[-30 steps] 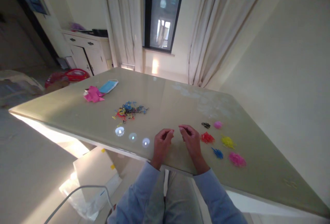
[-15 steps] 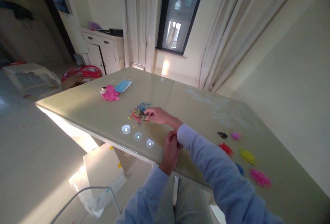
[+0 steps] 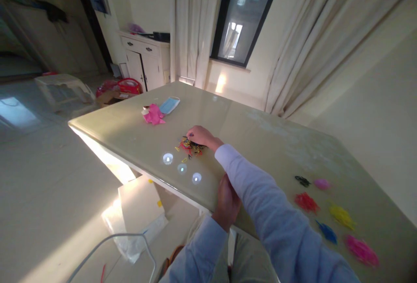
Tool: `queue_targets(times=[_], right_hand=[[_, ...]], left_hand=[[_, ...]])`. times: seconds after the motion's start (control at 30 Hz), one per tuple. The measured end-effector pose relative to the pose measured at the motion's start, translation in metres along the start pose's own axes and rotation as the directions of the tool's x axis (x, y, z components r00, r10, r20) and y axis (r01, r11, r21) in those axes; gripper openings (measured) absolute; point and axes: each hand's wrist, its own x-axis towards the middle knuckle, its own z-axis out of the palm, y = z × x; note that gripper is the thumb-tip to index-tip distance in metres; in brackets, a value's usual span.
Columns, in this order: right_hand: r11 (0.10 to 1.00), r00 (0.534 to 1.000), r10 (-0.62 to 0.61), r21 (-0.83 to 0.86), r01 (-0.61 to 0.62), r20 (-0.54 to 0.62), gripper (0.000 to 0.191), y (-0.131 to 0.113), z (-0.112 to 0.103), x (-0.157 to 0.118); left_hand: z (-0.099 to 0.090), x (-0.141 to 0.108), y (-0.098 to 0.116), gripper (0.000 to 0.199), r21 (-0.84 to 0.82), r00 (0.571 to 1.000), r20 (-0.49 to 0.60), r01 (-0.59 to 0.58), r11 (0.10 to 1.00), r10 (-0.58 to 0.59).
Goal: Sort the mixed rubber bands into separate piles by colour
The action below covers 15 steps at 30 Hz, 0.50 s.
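Note:
My right hand (image 3: 200,136) reaches across to a mixed pile of small coloured rubber bands (image 3: 192,146), its fingers pinched together on some bands at the far side. Red, yellow and black bands show below the fingers; the hand covers part of the pile. Under my right forearm, at the near table edge, my left hand (image 3: 227,198) is curled closed. The right sleeve hides its fingertips, so I cannot make out what they hold. At the right lie separate heaps of bands: black (image 3: 302,181), light pink (image 3: 322,183), red (image 3: 306,202), yellow (image 3: 342,216), blue (image 3: 327,232) and bright pink (image 3: 361,250).
A crumpled pink wrapper (image 3: 153,114) and a blue face mask (image 3: 169,105) lie on the far left of the glossy table (image 3: 247,122). Below the left edge stands a pale box (image 3: 140,200) with plastic, beside a grey cable (image 3: 107,237).
My right hand has moved over the far part of the pile, covering the blue bands seen there before. My left hand has slipped further behind the right sleeve. The view has shifted.

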Motion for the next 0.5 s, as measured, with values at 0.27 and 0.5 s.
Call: queue_targets(times=[0.27, 0.5], right_hand=[[0.982, 0.997, 0.009, 0.189, 0.005, -0.075, 0.016, 0.006, 0.003, -0.004], [0.831, 0.972, 0.14, 0.556, -0.013, -0.187, 0.01, 0.014, -0.006, -0.02]], left_hand=[[-0.005, 0.002, -0.006, 0.022, -0.002, 1.0, -0.005, -0.017, 1.0, 0.017], [-0.001, -0.005, -0.002, 0.017, -0.034, 0.998, 0.038, -0.038, 0.999, 0.04]])
